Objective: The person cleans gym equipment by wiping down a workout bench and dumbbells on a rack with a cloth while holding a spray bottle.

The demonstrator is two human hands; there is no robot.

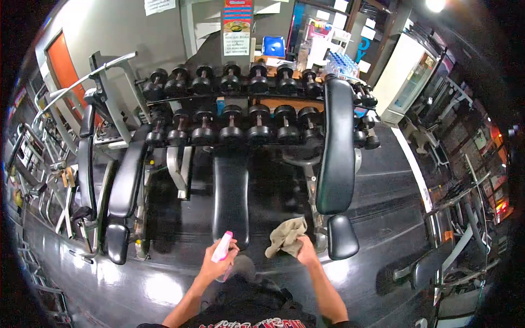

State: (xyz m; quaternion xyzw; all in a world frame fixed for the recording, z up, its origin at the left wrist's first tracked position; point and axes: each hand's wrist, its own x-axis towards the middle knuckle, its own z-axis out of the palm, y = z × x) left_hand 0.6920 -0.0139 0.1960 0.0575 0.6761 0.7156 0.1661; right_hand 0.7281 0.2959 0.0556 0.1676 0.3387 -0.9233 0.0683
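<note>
My left hand (215,265) is wrapped round a spray bottle (221,249) with a white and pink head; most of its body is hidden by the fingers. In my right hand (306,251) a crumpled beige cloth (287,237) is gripped and hangs out to the left. Just beyond the bottle lies a black padded bench (231,191), its near end close to my left hand. To the right of the cloth stands another bench, with an upright black backrest (338,147) and a small seat pad (342,237).
A two-tier rack of black dumbbells (231,128) runs across the front. More padded benches (128,175) stand at the left. Behind the rack are water bottles (342,65) and a fridge (407,79). A machine pad (432,268) is at the right.
</note>
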